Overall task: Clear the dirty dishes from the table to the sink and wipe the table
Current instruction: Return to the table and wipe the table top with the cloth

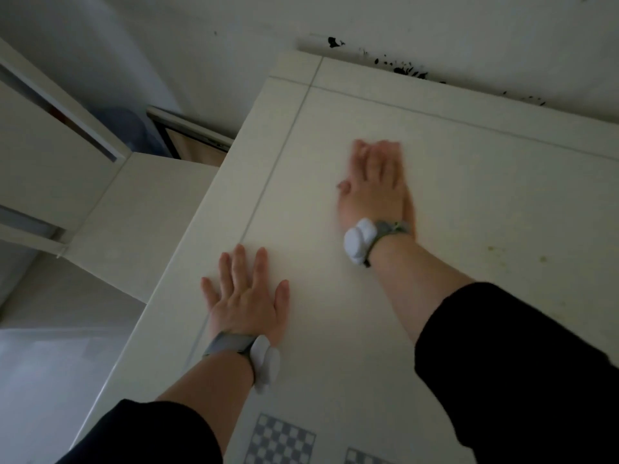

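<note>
Left hand [246,304] flat on table [485,182]

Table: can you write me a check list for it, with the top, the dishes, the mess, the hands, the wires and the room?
Surface: cream table, faint yellowish specks toward the right.
Job's things: no dishes or cloth seen.
Clutter: two checkered squares at the near edge.
Hands: left hand flat on the top, fingers spread; right hand flat, blurred.
Cables: nothing seen.
Surroundings: black marks on the wall behind.
</note>
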The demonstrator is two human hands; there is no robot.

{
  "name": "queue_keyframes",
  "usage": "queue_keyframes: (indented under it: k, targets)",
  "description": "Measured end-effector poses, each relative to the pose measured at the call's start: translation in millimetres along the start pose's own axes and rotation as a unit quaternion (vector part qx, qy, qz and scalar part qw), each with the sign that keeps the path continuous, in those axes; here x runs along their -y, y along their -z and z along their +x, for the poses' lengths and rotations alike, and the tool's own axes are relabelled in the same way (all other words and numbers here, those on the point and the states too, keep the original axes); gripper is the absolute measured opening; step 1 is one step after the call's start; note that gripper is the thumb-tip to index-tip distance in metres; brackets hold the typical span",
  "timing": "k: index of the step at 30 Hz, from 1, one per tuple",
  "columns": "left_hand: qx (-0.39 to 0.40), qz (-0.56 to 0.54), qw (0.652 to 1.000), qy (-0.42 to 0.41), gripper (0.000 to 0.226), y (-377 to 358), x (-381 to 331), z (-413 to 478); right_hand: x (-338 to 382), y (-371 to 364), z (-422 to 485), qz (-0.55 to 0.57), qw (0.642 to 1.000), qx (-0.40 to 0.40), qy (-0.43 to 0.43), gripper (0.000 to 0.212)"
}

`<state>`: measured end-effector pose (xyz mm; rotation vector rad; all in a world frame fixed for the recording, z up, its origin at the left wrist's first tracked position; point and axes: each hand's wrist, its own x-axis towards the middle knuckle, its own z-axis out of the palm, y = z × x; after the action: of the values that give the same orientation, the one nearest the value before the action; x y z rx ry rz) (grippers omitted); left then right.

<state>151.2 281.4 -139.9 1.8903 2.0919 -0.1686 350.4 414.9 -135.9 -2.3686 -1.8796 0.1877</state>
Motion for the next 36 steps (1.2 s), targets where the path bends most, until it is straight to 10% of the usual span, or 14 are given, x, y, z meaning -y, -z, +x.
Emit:
queue_keyframes:
  k: [7, 13, 17, 24, 29, 36]
  targets:
    - [-0.018, 0.014, 1.0, 0.011, 0.071, -9, 2, 4, -19, 8, 6, -0.041, 0.919, 0.036, 0.391, 0.055]
    - [-0.033, 0.017, 0.999, 0.01, 0.072, -10, 5, 4, -149, 25, 34, -0.006, 0.995, 0.012, -0.103, 0.058]
    - [-0.03, 0.018, 0.999, 0.005, 0.072, -9, 4, 5, -111, 18, 4, 0.008, 0.979, -0.004, -0.202, 0.064]
    - [-0.014, 0.002, 1.0, -0.001, 0.073, -7, 5, 7, 5, -1, -151, 0.01, 0.99, 0.053, 0.127, 0.064]
    - [-0.015, -0.002, 1.0, -0.011, 0.074, -10, 5, 7, -59, 14, -173, -0.003, 0.953, 0.042, 0.301, 0.045]
    - [-0.031, 0.004, 0.999, -0.014, 0.075, -11, 4, 6, -77, 15, -133, 0.024, 0.98, 0.017, -0.199, 0.057]
